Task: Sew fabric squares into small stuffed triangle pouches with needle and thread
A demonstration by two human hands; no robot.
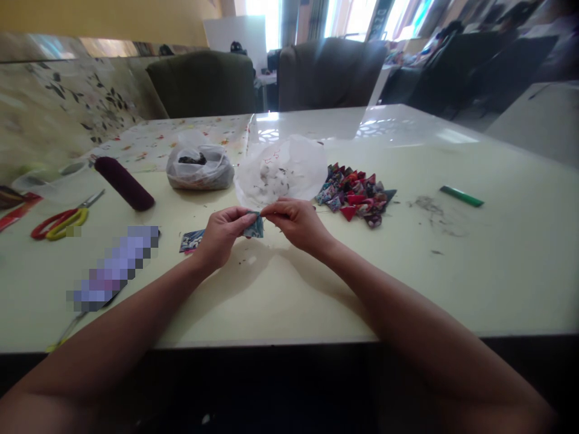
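Close to the middle of the table, my left hand [221, 232] is closed, pinching a small blue fabric piece [254, 226] between thumb and fingers. My right hand [296, 222] is closed too, its fingertips pressed together at the fabric's upper right corner; what they pinch is too small to make out. Under and beside my left hand lie patterned dark blue fabric pieces [192, 240]. Just beyond both hands spreads an open white plastic bag [296, 160] with white fluffy stuffing [272, 176]. Right of it is a pile of small multicoloured stuffed fabric pieces [357, 191].
Left on the table are red-and-yellow scissors [61, 223], a dark purple thread cone [124, 184] and a blurred-out long object [120, 265]. A knotted plastic bag [199, 169] stands behind. To the right are a green stick-like object [461, 196] and thread scraps [432, 211]. Chairs [203, 81] face the far edge.
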